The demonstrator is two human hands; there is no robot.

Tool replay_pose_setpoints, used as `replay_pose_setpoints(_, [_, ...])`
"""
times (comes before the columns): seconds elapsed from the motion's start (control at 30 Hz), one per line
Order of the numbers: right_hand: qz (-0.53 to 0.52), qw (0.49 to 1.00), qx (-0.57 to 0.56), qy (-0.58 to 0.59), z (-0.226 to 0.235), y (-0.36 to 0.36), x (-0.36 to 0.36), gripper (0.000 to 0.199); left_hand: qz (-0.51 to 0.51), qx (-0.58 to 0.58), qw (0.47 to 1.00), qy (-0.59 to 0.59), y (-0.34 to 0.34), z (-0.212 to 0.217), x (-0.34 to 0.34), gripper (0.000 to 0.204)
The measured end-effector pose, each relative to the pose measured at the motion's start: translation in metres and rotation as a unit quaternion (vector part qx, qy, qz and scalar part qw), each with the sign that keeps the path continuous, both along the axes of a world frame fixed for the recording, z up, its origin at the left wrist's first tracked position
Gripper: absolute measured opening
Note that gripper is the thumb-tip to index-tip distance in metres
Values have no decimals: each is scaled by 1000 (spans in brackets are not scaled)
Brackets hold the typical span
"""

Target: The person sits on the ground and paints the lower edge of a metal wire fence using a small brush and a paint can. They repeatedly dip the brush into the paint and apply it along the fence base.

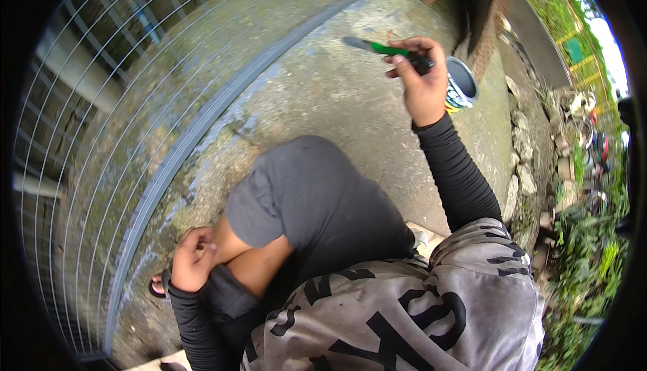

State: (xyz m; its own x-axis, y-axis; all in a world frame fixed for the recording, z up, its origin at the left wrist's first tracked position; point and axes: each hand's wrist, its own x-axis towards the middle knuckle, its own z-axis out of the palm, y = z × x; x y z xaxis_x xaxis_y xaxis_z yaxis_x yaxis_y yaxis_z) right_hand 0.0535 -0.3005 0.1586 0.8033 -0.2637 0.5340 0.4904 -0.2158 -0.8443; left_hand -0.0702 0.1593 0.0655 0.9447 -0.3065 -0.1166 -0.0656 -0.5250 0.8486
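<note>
There is one knife with a grey blade and green-and-black handle, one bucket, and one wire-mesh fence panel. The right forearm stretches forward; the right hand closes its fingers round the knife handle above the concrete floor, blade pointing left, with the bucket just beyond the wrist. The left hand lies low beside the bare shin, fingers loosely curled; whether it holds anything, I cannot tell. The right hand partly hides the handle and bucket.
</note>
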Motion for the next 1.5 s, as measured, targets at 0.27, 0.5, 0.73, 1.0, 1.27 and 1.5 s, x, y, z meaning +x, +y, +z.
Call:
replay_pose_setpoints(0.27, [-308, 951, 22, 37, 30, -284, -43, 10, 212, -80, 974, -27, 21, -73, 8, 16])
replay_pose_setpoints(0.5, [-312, 880, -81, 349, -39, -379, 19, 21, 267, 64, 956, -98, 32, -74, -3, 11])
replay_pose_setpoints(0.73, [-211, 823, -91, 519, -100, -399, 55, 25, 272, 206, 935, -99, 46, -74, -4, 13])
replay_pose_setpoints(1.0, [-146, 807, -282, 498, -139, -431, 52, 19, 266, 238, 930, -81, 30, -70, 4, 12])
replay_pose_setpoints(1.27, [-185, 904, 8, 384, -39, -419, 7, 21, 269, 220, 934, -88, 33, -73, 0, 11])
replay_pose_setpoints(1.5, [-210, 921, -26, 328, -24, -412, -25, 19, 245, 227, 936, -107, 41, -81, 3, 11])
